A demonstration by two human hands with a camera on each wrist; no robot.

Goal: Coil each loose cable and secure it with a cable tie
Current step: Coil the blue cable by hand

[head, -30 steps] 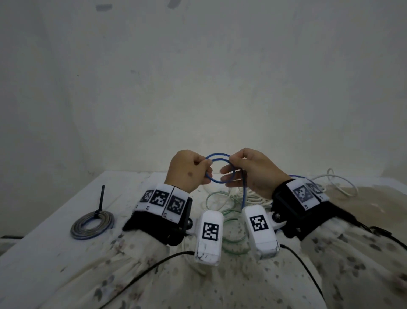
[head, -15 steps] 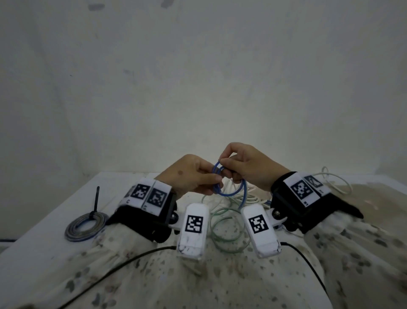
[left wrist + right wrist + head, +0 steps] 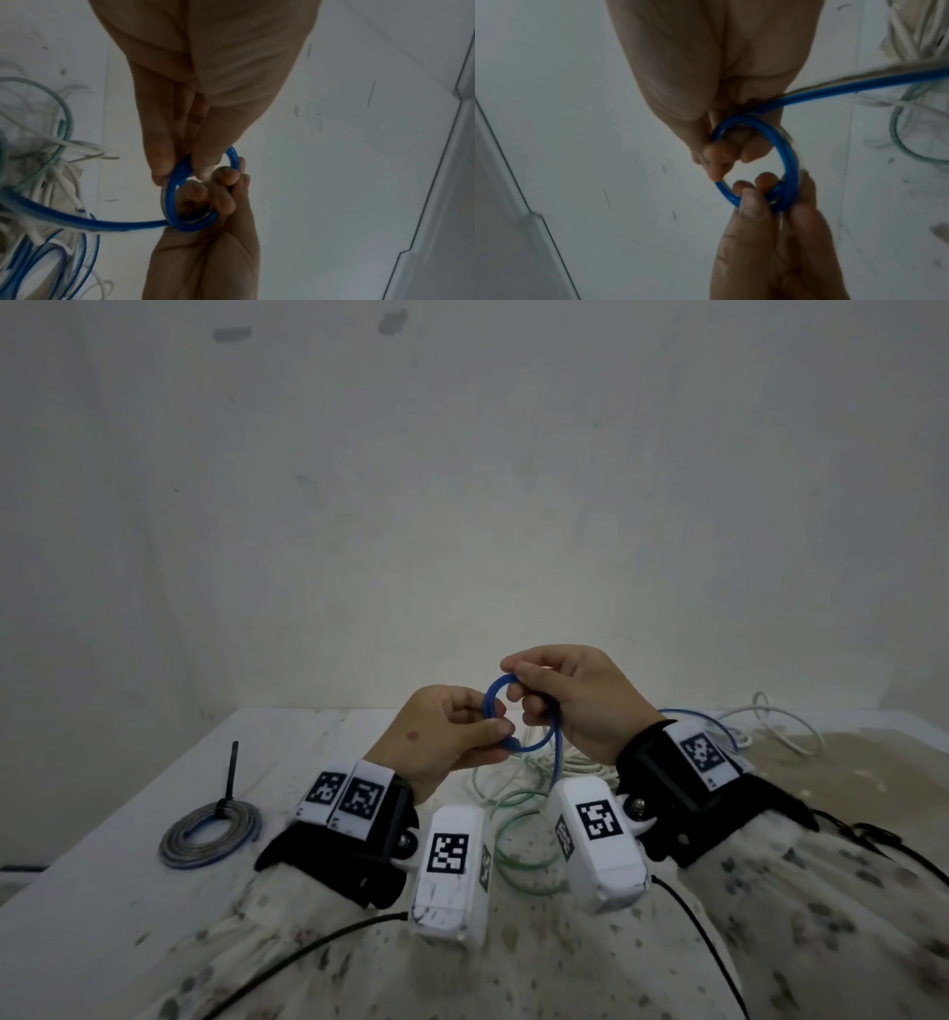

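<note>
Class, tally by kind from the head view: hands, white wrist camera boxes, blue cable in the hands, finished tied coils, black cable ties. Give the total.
Hands: 2 (left hand, right hand)
White wrist camera boxes: 2
Blue cable: 1
Finished tied coils: 1
Black cable ties: 1
Total: 7

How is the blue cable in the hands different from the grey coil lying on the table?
The blue cable is held up by the left hand and right hand; the grey coil lies flat on the table. The grey coil has a black tie; the blue cable shows none and trails a loose end. Both are wound into rings.
</note>
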